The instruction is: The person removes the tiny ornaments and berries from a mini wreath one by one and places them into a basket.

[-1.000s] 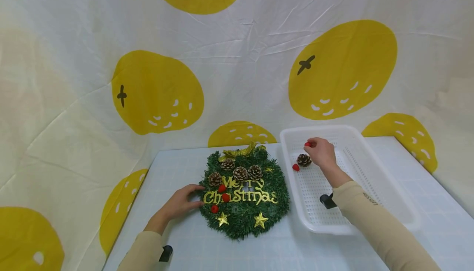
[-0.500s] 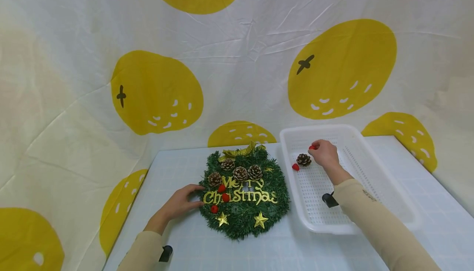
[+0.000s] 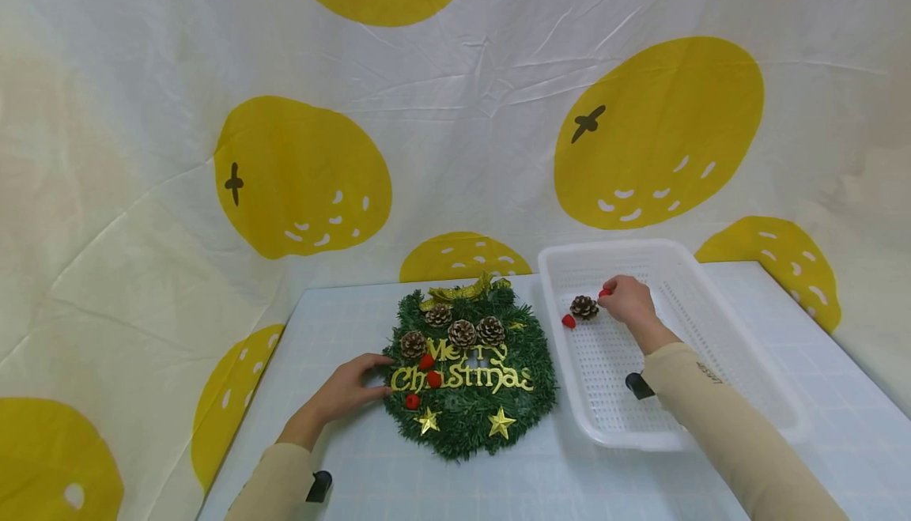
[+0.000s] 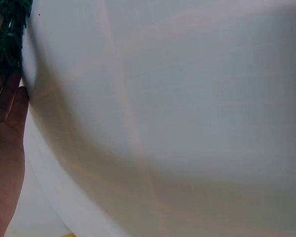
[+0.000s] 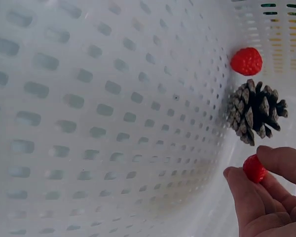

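Note:
In the head view a green Christmas wreath (image 3: 470, 426) lies on the table, with gold "Merry Christmas" lettering (image 3: 463, 379), pine cones (image 3: 463, 334), red berries (image 3: 433, 379) and gold stars (image 3: 501, 424) on it. My left hand (image 3: 347, 389) rests against the wreath's left edge; the left wrist view has its extended fingers (image 4: 12, 96) at the greenery. Inside a white plastic basket (image 3: 747, 347), my right hand (image 3: 629, 301) pinches a red berry (image 5: 255, 169) between thumb and fingers. Beside it are a loose pine cone (image 5: 256, 112) and another red berry (image 5: 246, 61).
The basket stands right of the wreath, its raised rim (image 3: 562, 379) between the two hands. A pale checked cloth (image 3: 398, 489) covers the table. A white curtain (image 3: 455, 149) with yellow fruit prints hangs behind.
My right hand, pinching the red berry, has shifted slightly right and nearer to me within the basket. My left hand stays at the wreath's edge.

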A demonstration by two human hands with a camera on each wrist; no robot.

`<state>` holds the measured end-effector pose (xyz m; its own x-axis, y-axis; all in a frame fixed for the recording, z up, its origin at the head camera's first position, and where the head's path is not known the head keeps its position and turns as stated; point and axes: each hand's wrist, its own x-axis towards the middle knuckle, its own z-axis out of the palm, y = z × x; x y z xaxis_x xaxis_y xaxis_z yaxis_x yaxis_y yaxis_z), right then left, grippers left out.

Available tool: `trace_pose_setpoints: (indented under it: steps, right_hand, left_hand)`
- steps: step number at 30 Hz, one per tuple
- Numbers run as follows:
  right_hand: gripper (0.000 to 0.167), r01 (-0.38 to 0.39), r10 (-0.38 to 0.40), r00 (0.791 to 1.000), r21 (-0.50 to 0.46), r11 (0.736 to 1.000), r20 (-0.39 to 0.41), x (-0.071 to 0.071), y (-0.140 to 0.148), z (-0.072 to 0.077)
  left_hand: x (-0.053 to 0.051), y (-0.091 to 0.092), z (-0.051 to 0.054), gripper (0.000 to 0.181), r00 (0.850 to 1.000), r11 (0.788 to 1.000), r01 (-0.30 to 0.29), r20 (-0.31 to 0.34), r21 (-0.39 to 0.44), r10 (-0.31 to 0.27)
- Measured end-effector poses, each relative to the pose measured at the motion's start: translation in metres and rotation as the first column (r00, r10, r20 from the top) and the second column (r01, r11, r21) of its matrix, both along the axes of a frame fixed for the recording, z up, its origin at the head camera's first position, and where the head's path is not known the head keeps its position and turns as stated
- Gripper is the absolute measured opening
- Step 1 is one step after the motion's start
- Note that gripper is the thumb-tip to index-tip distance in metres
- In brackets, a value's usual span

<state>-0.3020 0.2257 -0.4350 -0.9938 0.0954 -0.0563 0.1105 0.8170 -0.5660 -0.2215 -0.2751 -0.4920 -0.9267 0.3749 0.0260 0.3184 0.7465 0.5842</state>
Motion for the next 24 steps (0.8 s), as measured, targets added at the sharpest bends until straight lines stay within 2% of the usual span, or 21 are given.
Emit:
trace_pose_setpoints:
  steps: [16, 24]
  right_hand:
    - [0.030, -0.065, 0.064, 0.998, 0.042, 0.997, 0.028, -0.002, 0.011, -0.012]
    - [0.029, -0.065, 0.064, 0.998, 0.052, 0.997, 0.018, -0.002, 0.009, -0.007]
  left_hand:
    - [0.002, 0.000, 0.000, 0.051, 1.000, 1.000, -0.001, 0.018, 0.009, 0.001]
    - [0.001, 0.000, 0.001, 0.050, 1.000, 1.000, 0.010, 0.000, 0.011, -0.010]
